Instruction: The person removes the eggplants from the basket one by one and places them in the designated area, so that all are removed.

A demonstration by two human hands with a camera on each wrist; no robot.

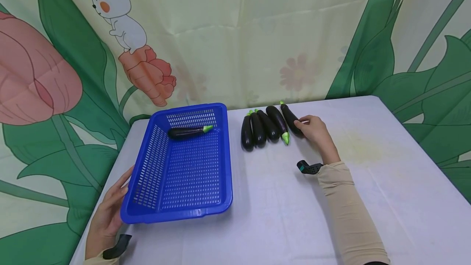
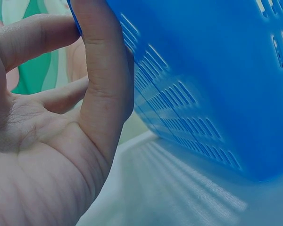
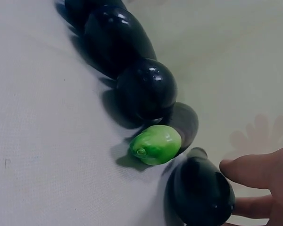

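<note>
A blue perforated plastic basket [image 1: 173,218] stands on the table, and my left hand [image 1: 110,212] holds its left rim. In the left wrist view the fingers [image 2: 104,70] lie against the rim and outer wall. One dark eggplant [image 1: 187,132] with a green stem end lies crosswise inside. To the right is a row of several more eggplants. My right hand [image 1: 316,132] is at the rightmost eggplant [image 1: 290,118], its thumb and fingers [image 3: 250,170] extended at that eggplant's side. Part of the right hand is cut off in the right wrist view.
The white-clothed table [image 1: 279,212] reaches to a printed curtain [image 1: 228,32] with a rabbit, flowers and leaves. One eggplant [image 1: 277,120] in the row points its green end towards me. Dark wrist devices [image 1: 308,167] sit on both wrists.
</note>
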